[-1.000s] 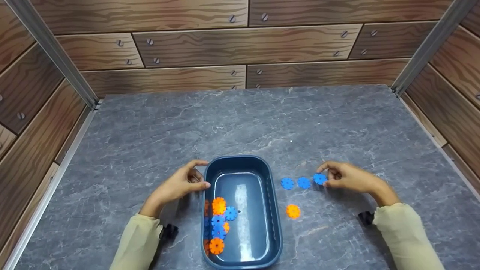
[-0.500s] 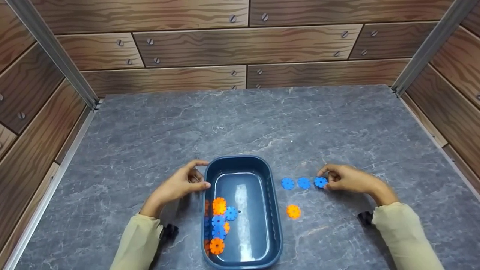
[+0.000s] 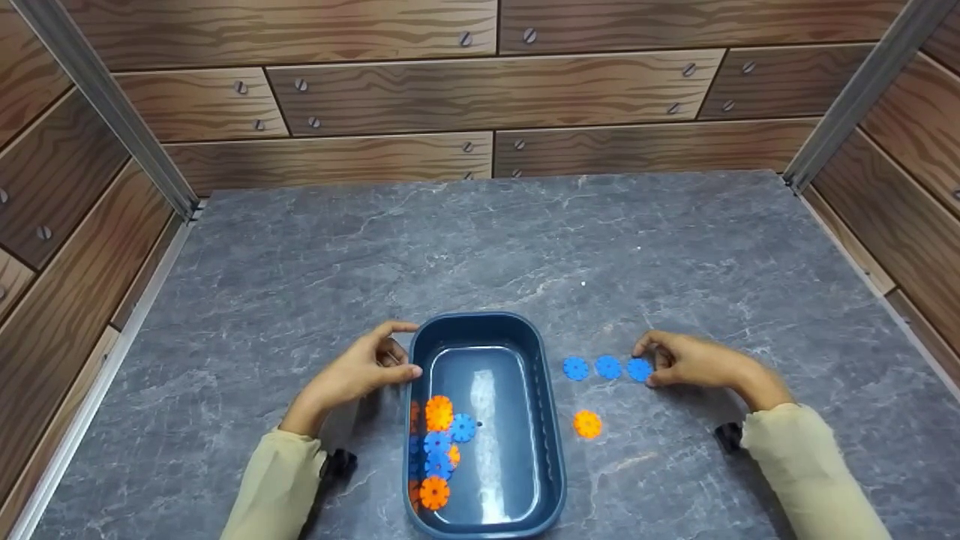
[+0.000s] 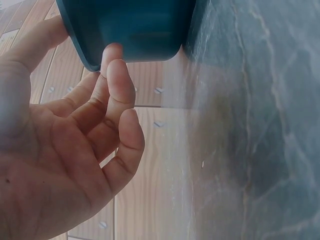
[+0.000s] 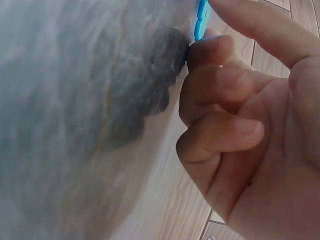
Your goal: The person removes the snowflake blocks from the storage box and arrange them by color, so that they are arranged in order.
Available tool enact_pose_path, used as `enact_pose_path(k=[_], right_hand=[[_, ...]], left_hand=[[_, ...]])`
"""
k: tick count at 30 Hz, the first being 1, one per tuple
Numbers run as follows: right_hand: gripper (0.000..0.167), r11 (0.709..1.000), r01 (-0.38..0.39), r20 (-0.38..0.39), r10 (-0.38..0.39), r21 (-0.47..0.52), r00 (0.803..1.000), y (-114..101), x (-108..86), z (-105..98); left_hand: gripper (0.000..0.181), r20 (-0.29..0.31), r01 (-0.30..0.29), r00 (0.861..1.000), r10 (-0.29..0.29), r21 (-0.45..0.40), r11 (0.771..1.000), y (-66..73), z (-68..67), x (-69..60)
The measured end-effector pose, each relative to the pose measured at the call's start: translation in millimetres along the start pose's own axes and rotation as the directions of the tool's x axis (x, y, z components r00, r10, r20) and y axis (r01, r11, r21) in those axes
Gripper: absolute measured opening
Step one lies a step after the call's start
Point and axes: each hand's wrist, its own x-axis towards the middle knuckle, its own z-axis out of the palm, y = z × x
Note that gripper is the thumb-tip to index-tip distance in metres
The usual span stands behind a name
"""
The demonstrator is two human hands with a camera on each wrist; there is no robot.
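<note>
A dark blue plastic tub (image 3: 551,450) stands on the grey tabletop. My left hand (image 3: 360,366) grips its left wall, thumb over the rim and fingers against the outside, as the left wrist view also shows. To the tub's right, three blue notched discs lie in a row: a left one (image 3: 575,368), a middle one (image 3: 608,367) and a right one (image 3: 639,370). My right hand (image 3: 694,361) holds the right disc between thumb and forefinger, at table level. In the right wrist view that blue disc (image 5: 201,20) appears edge-on near the fingertips, its other fingers curled.
Inside the tub, orange discs (image 3: 435,493) and blue discs (image 3: 463,427) lie mostly along the left wall, some overlapping. A single orange disc (image 3: 587,424) lies on the table below the blue row. Wood-patterned walls (image 3: 480,90) enclose the table's back and sides.
My right hand has lowered the third blue disc slightly toward me, from tilted to flat, in line with the other two. My left hand and the tub have stayed put.
</note>
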Motion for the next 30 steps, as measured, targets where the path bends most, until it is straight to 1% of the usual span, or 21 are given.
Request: enact_pose_path(k=[5,15,22,30], right_hand=[[0.032,1.0,0.015,-0.013,-0.015,-0.021,1.0,0.4,1.7,0.7],[0.031,1.0,0.004,-0.006,-0.004,0.01,1.0,3.2,1.2,-0.8],[0.035,1.0,0.003,-0.01,-0.003,0.019,1.0,3.4,1.0,-1.0],[0.04,0.998,0.019,-0.05,-0.016,0.068,0.999,1.6,-2.2,-2.9]], left_hand=[[0.062,0.001,-0.001,1.0,0.001,0.0,1.0,-1.3,0.2,-0.2],[0.063,-0.004,0.007,1.0,-0.007,0.015,1.0,0.2,0.3,-0.3],[0.062,-0.006,0.006,1.0,-0.006,0.015,1.0,1.0,0.6,-1.0],[0.063,-0.002,0.006,1.0,-0.006,0.02,1.0,1.5,-0.7,-0.8]])
